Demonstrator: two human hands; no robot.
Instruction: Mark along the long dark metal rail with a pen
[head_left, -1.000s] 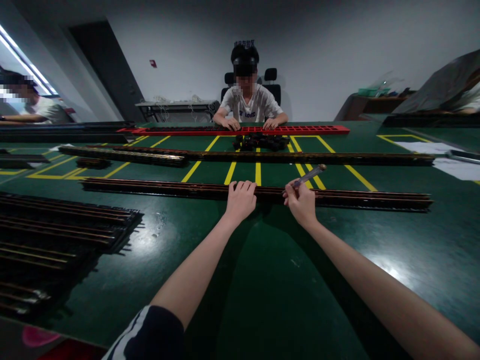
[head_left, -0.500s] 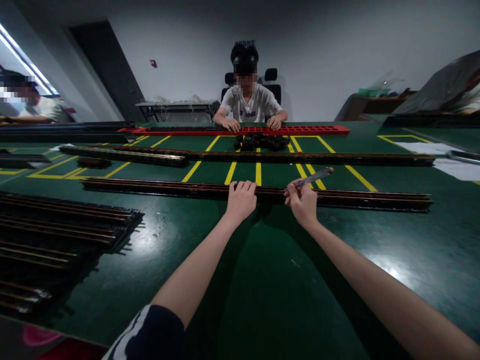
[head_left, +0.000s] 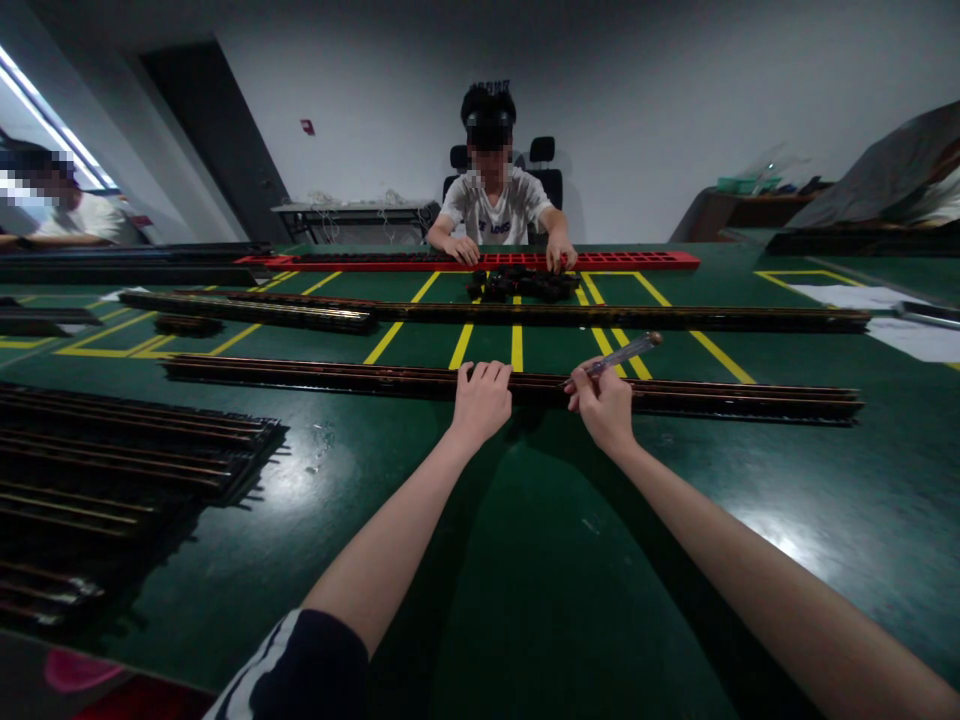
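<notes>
A long dark rail point(head_left: 315, 377) with thin copper-coloured lines along it lies crosswise on the green table in front of me. My left hand point(head_left: 481, 405) is closed over the rail near its middle, fingers curled over the far edge. Just to the right, my right hand point(head_left: 604, 408) grips a screwdriver point(head_left: 628, 352) with a clear handle. The handle's end points up and to the right. Its thin tip slants down toward the rail, and I cannot tell whether it touches.
Stacked dark rails point(head_left: 135, 440) lie at the left. Another long rail point(head_left: 622, 317) runs across farther back, with a pile of black parts point(head_left: 517, 284) behind it. Opposite, a co-worker point(head_left: 495, 205) sits at a red slotted frame point(head_left: 637, 261). White papers point(head_left: 911, 338) lie at right.
The co-worker's hand on the right side of the view has reached down to the black parts. My hands, the screwdriver and the rail have barely shifted.
</notes>
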